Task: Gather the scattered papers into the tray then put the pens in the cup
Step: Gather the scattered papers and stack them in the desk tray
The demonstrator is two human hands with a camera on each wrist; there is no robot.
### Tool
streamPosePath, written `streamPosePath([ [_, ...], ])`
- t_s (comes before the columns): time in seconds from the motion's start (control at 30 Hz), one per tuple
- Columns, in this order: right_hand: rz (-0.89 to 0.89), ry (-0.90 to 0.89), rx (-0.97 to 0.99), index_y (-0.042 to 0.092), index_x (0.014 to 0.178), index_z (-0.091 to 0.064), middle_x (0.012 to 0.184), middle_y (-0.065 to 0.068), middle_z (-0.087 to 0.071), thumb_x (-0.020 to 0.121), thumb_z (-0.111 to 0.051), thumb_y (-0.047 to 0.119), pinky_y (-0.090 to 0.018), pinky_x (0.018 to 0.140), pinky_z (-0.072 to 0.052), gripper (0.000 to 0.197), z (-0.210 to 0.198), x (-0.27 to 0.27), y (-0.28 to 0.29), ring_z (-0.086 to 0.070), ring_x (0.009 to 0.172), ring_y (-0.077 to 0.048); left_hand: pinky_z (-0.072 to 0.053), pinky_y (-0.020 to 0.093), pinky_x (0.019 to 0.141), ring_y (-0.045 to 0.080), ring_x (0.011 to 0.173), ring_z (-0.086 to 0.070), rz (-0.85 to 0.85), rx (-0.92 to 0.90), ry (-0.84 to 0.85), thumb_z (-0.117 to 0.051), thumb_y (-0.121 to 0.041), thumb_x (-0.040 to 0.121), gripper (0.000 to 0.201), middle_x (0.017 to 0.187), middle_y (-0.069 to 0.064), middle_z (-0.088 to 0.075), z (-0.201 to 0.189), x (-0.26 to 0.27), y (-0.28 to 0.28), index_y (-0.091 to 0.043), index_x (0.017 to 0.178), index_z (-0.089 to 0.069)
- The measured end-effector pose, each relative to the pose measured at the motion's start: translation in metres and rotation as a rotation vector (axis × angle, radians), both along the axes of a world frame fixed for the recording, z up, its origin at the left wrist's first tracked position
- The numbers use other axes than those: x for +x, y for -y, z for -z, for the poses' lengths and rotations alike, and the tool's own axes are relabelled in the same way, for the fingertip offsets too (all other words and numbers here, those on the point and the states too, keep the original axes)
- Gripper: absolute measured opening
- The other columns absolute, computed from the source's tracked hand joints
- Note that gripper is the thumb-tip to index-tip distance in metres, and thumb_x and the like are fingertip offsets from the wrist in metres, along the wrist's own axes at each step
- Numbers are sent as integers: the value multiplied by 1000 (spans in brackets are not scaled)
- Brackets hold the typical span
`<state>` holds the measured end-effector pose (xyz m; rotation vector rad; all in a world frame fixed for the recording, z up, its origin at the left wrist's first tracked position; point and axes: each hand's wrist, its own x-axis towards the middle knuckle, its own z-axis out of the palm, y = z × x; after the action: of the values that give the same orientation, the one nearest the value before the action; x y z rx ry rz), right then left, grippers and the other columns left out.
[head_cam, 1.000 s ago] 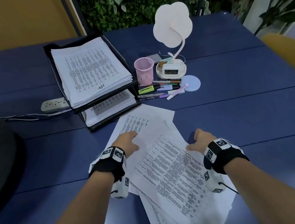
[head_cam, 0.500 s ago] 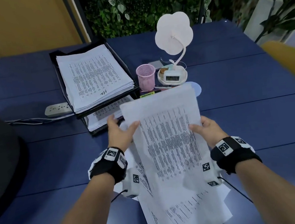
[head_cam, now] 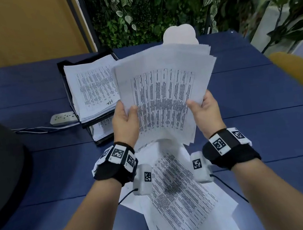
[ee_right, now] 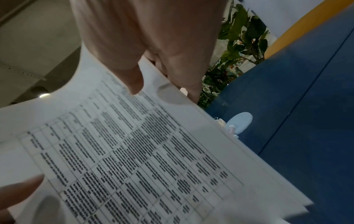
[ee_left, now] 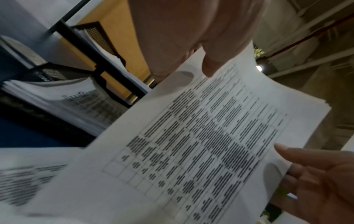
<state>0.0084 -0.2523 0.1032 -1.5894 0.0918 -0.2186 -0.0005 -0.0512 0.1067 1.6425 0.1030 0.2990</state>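
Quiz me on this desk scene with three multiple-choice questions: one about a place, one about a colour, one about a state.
1. Where is the paper tray?
A. left of the lifted sheets
B. right of them
C. on the floor

2. What colour is the table?
A. red
B. dark blue
C. white

3. How are the lifted sheets held?
A. lying flat, untouched
B. by one hand
C. by both hands

Answers:
1 A, it sits left of them.
2 B, the bare surface is blue.
3 C, left hand and right hand grip opposite edges.

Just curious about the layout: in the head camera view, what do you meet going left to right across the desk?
Power strip → paper tray → left hand → held papers → right hand.
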Motion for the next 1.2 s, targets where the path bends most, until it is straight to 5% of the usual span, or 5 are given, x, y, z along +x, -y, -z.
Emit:
streamPosePath([
  [0.1, 3, -23, -26, 24, 103, -50, 107, 2, -65, 91, -56, 1, -29, 92, -50, 27, 7, 1, -3, -63, 94, -4, -42, -1, 73, -26, 90, -52, 29, -18, -36, -47, -4, 97, 33, 109, -25, -52, 10, -2, 0, -25, 122, -41],
  [0.3, 49, -111, 49, 15, 100, -56, 97, -2, -68, 86, -53, -8, -32, 81, -51, 27, 20, 8, 8, -65, 89, -16, -46, 41, 100, 18, 106, -61, -5, -144, -180, -53, 0, 90, 30, 112, 2, -65, 25, 7, -12, -25, 108, -52],
  [0.47, 14, -66, 39, 18, 95, -59, 92, 5, -65, 90, -57, -1, -19, 77, -48, 20, 19, 11, 0, -60, 83, -3, -43, 42, 94, 34, 91, -59, -31, -125, -275, -57, -13, 92, 22, 105, 20, -65, 20, 14, 1, 1, 110, -59],
  [0.87, -10, -145, -103, 11, 127, -53, 118, 0, -65, 96, -48, 5, -43, 104, -44, 32, 35, 15, -1, -60, 111, -14, -48, 32, 91, 6, 99, -62, 89, -26, -210, -63, -25, 89, 37, 112, 2, -67, 38, 20, -7, -10, 122, -57],
  [1.2, -37, -169, -161, 18, 120, -56, 110, 5, -65, 95, -49, 9, -32, 96, -45, 28, 36, 25, -1, -60, 104, -12, -43, 11, 73, -10, 90, -57, 75, -65, -184, -59, -19, 92, 14, 97, -15, -63, 30, 30, -9, -29, 102, -58],
])
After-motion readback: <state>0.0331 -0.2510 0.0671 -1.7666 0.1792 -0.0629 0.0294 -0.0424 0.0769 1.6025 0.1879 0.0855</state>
